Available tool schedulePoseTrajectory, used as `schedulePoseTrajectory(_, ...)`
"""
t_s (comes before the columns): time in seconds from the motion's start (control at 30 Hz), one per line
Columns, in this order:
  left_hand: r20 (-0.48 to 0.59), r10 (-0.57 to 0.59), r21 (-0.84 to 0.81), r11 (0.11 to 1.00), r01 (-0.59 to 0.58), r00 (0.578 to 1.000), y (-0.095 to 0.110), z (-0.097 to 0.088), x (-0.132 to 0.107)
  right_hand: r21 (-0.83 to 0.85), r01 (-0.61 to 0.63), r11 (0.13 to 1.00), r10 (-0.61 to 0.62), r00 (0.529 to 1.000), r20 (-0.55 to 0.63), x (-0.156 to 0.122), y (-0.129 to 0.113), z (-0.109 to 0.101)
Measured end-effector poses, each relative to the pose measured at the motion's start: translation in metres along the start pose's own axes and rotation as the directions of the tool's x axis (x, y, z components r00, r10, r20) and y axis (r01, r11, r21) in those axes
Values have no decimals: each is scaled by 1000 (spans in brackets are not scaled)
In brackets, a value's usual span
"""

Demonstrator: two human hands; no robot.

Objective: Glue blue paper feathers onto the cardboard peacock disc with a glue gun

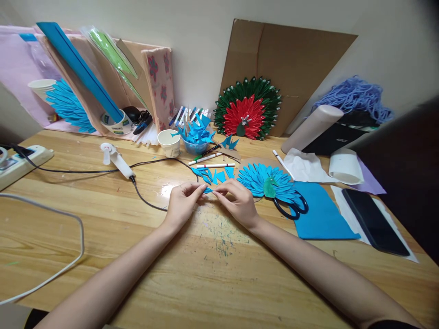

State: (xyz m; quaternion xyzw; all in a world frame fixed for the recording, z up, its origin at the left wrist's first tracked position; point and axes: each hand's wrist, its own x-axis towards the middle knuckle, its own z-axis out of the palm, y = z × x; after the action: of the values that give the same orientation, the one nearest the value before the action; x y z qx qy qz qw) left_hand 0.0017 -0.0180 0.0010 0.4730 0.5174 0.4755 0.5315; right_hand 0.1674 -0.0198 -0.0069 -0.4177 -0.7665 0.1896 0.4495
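Between my two hands, over the wooden table, is a small blue felt piece (208, 190). My left hand (183, 201) pinches its left end, and the fingertips of my right hand (238, 201) close on its right end. Several loose blue pieces (219, 176) lie just beyond my fingers. To the right of my right hand rests a blue feathered peacock (254, 179) with a green body, and black-handled scissors (286, 212) lie at its lower edge. A flat blue felt sheet (318, 217) is beside them.
A corded white glue gun (118, 162) lies left, its black cable running behind my left hand. Behind stand a paper cup (169, 145), a tub of blue pieces (195, 145) and a red-green peacock (245, 109) against cardboard (291, 59). A phone (373, 219) lies right.
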Motion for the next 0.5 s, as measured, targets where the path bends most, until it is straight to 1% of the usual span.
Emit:
schedulePoseTrajectory(0.17, -7, 3, 5, 1000, -3, 1000, -1, 0, 2, -29, 6, 1000, -7, 1000, -6, 0, 0, 1)
schedulePoseTrajectory(0.27, 56, -46, -17, 999, 47, 997, 0, -2, 2, -32, 5, 999, -5, 1000, -18, 0, 0, 0)
schedulePoseTrajectory(0.37, 127, -94, 0, 995, 95, 987, 2, -3, 2, -36, 0, 999, 0, 1000, -16, 1, -1, -1)
schedulePoseTrajectory(0.5, 143, -92, 6, 996, 93, 985, 6, -4, 0, -35, 0, 999, -1, 1000, -15, 1, -2, -2)
